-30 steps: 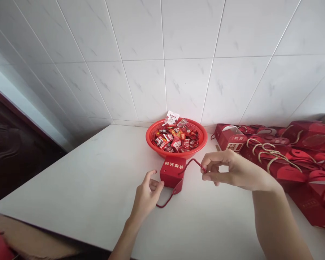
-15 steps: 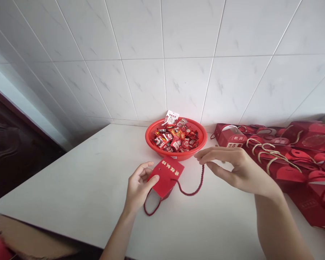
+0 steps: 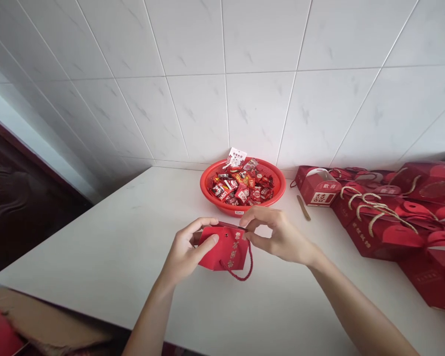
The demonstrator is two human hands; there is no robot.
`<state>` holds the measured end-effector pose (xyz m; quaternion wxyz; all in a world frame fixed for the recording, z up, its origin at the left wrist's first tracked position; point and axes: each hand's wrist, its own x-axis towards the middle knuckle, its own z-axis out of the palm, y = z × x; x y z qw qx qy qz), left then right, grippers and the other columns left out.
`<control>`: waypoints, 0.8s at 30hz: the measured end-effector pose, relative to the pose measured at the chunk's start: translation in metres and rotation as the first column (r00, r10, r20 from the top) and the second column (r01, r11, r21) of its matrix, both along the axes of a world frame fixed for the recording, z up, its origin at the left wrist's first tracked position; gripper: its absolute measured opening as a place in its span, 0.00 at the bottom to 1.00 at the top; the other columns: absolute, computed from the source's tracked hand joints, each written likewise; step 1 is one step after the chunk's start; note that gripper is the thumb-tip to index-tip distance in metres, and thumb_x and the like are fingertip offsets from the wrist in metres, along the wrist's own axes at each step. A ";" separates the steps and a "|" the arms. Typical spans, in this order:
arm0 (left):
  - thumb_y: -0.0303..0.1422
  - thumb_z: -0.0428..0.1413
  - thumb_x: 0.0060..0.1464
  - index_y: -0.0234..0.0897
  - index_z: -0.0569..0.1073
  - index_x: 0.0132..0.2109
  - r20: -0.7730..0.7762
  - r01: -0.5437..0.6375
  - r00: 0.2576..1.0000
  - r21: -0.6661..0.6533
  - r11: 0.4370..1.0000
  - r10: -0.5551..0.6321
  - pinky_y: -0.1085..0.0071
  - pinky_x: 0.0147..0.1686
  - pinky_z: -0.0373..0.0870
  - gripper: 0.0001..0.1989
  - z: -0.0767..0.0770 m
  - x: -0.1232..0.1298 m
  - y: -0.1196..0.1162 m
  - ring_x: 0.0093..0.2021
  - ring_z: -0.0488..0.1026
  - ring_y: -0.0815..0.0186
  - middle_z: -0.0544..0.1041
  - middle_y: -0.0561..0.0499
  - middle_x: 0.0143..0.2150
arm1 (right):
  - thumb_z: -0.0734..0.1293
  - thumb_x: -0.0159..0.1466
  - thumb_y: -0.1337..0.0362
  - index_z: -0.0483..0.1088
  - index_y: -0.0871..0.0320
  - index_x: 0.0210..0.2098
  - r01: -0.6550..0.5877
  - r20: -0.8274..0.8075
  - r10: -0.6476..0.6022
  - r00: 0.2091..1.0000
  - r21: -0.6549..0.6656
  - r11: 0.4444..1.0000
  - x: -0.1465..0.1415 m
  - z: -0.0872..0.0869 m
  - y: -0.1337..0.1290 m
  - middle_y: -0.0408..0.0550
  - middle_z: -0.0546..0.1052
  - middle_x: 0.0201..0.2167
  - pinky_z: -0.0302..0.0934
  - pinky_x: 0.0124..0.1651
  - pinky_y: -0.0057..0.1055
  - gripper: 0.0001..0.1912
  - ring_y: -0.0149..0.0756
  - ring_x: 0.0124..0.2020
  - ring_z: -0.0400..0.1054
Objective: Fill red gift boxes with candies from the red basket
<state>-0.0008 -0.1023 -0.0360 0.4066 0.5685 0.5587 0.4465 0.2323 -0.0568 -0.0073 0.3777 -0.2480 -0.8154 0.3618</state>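
Observation:
A small red box [image 3: 218, 249] with gold characters and a small hole is held above the white table. My left hand [image 3: 187, 247] grips its left side, thumb on the front face. My right hand [image 3: 272, 232] pinches at its upper right corner; whether it holds the box edge or the cord end there is too small to tell. A dark red cord [image 3: 244, 278] loops from the front face up to that corner. Just behind the hands stands a red oval basket [image 3: 204, 190] filled with wrapped sweets [image 3: 243, 185].
At the right lie many red gift boxes [image 3: 378, 235], some with beige cord handles. One small box [image 3: 317, 185] stands by the wall, beside a thin brown stick [image 3: 303, 207]. The tiled wall [image 3: 259, 113] bounds the white table [image 3: 96, 247]. Cardboard [image 3: 48, 326] is below, lower left.
My right hand has moved left and down from the raised cord to the box's upper corner. The box has turned in my left hand, and the cord now loops close to it.

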 end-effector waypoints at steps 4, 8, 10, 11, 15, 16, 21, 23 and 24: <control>0.43 0.61 0.53 0.37 0.77 0.46 -0.063 0.023 0.998 0.060 0.998 -0.019 0.71 0.30 0.76 0.17 -0.001 -0.001 0.001 0.34 0.79 0.60 0.82 0.46 0.38 | 0.65 0.60 0.77 0.74 0.58 0.33 0.021 0.036 -0.018 0.999 -0.068 0.997 -0.009 -0.010 0.002 0.44 0.78 0.31 0.68 0.37 0.28 0.09 0.31 0.31 0.73; 0.41 0.60 0.55 0.39 0.78 0.47 -0.115 0.037 0.993 0.097 0.995 -0.025 0.73 0.28 0.74 0.16 -0.001 0.001 0.002 0.32 0.78 0.61 0.83 0.48 0.36 | 0.64 0.60 0.78 0.73 0.59 0.32 0.077 0.071 -0.073 0.995 -0.060 0.995 -0.014 -0.010 -0.001 0.44 0.78 0.31 0.66 0.36 0.28 0.10 0.31 0.31 0.71; 0.40 0.60 0.55 0.39 0.78 0.48 -0.136 0.050 0.990 0.100 0.994 -0.036 0.73 0.28 0.74 0.16 -0.001 0.003 0.002 0.31 0.78 0.62 0.82 0.49 0.36 | 0.63 0.60 0.79 0.72 0.58 0.32 0.103 0.100 -0.098 0.990 -0.042 0.994 -0.016 -0.009 -0.004 0.44 0.78 0.30 0.64 0.35 0.27 0.11 0.30 0.30 0.70; 0.40 0.60 0.55 0.39 0.79 0.48 -0.147 0.060 0.988 0.102 0.993 -0.044 0.74 0.27 0.73 0.16 0.000 0.005 0.002 0.30 0.77 0.63 0.82 0.50 0.34 | 0.63 0.59 0.79 0.72 0.58 0.31 0.114 0.120 -0.110 0.987 -0.029 0.993 -0.017 -0.009 -0.006 0.43 0.77 0.29 0.63 0.34 0.26 0.11 0.29 0.29 0.68; 0.38 0.58 0.58 0.40 0.79 0.50 -0.211 0.110 0.974 0.115 0.987 -0.084 0.76 0.26 0.70 0.15 0.002 0.009 0.001 0.26 0.73 0.67 0.78 0.54 0.27 | 0.61 0.59 0.81 0.69 0.58 0.29 0.128 0.180 -0.132 0.975 0.032 0.991 -0.020 -0.011 -0.009 0.41 0.74 0.26 0.57 0.29 0.24 0.12 0.27 0.25 0.62; 0.38 0.57 0.59 0.40 0.79 0.51 -0.226 0.120 0.970 0.117 0.986 -0.091 0.77 0.26 0.70 0.15 0.003 0.010 0.001 0.25 0.72 0.68 0.77 0.55 0.25 | 0.61 0.60 0.81 0.68 0.58 0.29 0.133 0.189 -0.140 0.972 0.051 0.990 -0.020 -0.013 -0.009 0.41 0.73 0.26 0.56 0.29 0.24 0.13 0.27 0.25 0.62; 0.38 0.57 0.58 0.39 0.79 0.51 -0.284 0.128 0.955 0.134 0.983 -0.085 0.76 0.26 0.68 0.16 0.002 0.014 0.002 0.23 0.68 0.69 0.73 0.56 0.23 | 0.60 0.62 0.79 0.68 0.58 0.28 0.206 0.256 -0.242 0.936 0.161 0.965 -0.023 -0.020 -0.008 0.44 0.71 0.27 0.54 0.28 0.25 0.12 0.28 0.25 0.60; 0.38 0.57 0.58 0.39 0.79 0.50 -0.300 0.122 0.951 0.139 0.983 -0.076 0.76 0.25 0.67 0.16 0.001 0.015 0.003 0.22 0.65 0.70 0.71 0.57 0.21 | 0.60 0.62 0.79 0.68 0.59 0.28 0.230 0.277 -0.273 0.921 0.179 0.957 -0.022 -0.020 -0.007 0.43 0.69 0.27 0.53 0.27 0.25 0.12 0.27 0.23 0.58; 0.38 0.57 0.57 0.39 0.79 0.50 -0.302 0.118 0.951 0.139 0.983 -0.072 0.77 0.24 0.66 0.16 0.001 0.015 0.003 0.22 0.64 0.70 0.70 0.57 0.20 | 0.60 0.61 0.80 0.68 0.59 0.27 0.229 0.282 -0.271 0.920 0.176 0.958 -0.022 -0.019 -0.006 0.43 0.69 0.26 0.52 0.27 0.25 0.13 0.27 0.23 0.58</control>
